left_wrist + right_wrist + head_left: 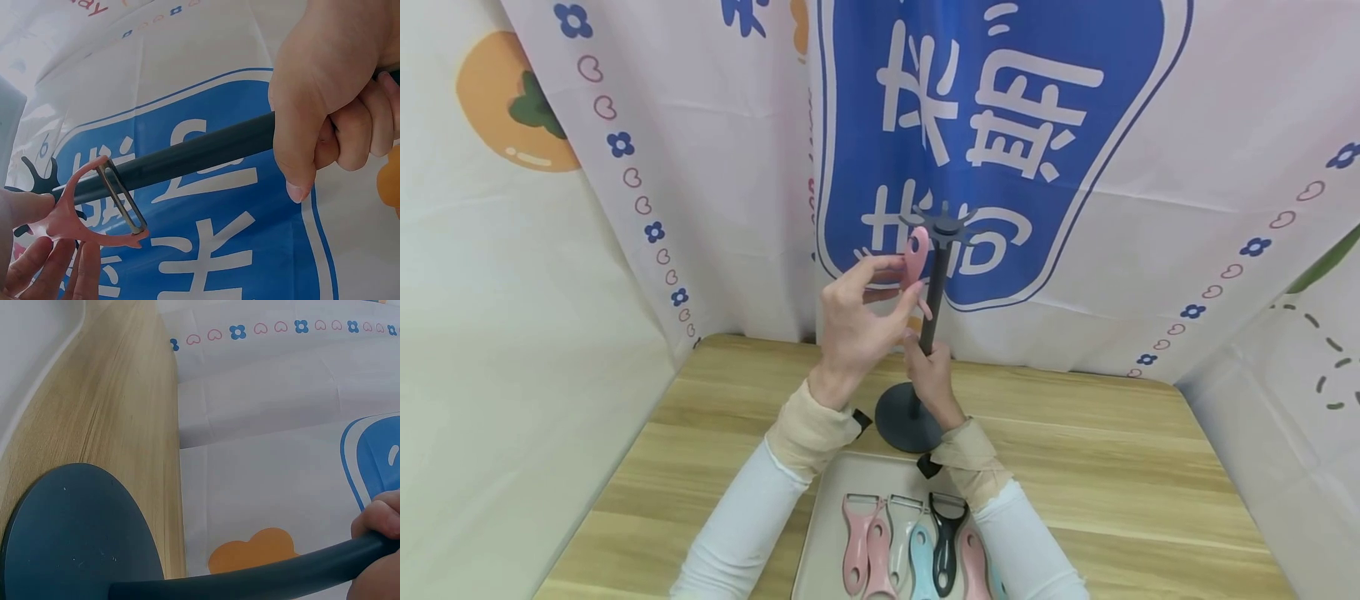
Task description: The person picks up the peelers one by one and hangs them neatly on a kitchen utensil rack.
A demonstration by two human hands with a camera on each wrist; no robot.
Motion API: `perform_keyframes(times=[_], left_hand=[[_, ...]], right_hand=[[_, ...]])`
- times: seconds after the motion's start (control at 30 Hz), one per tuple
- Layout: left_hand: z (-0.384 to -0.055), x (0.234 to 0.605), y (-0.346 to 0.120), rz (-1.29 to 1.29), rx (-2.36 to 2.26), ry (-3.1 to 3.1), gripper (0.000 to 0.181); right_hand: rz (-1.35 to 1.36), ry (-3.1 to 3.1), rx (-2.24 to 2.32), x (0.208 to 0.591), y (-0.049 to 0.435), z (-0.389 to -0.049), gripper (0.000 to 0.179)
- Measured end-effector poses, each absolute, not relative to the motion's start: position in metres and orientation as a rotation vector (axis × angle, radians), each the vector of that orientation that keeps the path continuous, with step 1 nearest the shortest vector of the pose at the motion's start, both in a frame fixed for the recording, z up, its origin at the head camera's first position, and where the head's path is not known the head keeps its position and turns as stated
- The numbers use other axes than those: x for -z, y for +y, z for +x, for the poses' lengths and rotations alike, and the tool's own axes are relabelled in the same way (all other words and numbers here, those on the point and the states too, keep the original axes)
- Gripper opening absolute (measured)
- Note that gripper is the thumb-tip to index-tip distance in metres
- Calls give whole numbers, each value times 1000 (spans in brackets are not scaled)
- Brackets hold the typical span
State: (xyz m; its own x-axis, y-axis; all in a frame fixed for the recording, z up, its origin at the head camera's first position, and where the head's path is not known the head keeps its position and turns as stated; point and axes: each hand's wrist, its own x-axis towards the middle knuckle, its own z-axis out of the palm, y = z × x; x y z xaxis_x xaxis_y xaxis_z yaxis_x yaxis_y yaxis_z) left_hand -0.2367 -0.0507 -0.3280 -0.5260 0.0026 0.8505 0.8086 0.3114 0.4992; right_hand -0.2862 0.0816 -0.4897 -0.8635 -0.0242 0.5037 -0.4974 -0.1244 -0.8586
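A pink peeler (914,257) is pinched between the thumb and fingers of my left hand (861,312), its holed handle end up beside the hooks. In the left wrist view the metal blade of this peeler (87,234) hangs next to the pole. My right hand (931,375) grips the dark pole of a rack (937,287) at its lower part. The rack's top is a ring of hooks (946,223), and its round base (906,417) stands on the table. In the right wrist view only the fingers (381,515) show around the pole.
A pale tray (831,475) lies in front of the rack, holding several peelers, among them a black peeler (947,542) and a light blue peeler (922,558). My right forearm covers part of it. A printed cloth (760,208) hangs behind the wooden table (1120,467).
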Motion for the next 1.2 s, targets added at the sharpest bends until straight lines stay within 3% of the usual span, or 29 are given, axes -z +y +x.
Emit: perform_keyframes(times=[0.7, 1.2], left_hand=[[-232, 333, -53, -687, 1301, -1811, 34], [-204, 361, -69, -642, 1227, -1847, 33]], right_hand=[[558, -1810, -2091, 490, 81, -287, 55], [563, -1832, -2057, 488, 81, -286, 54]])
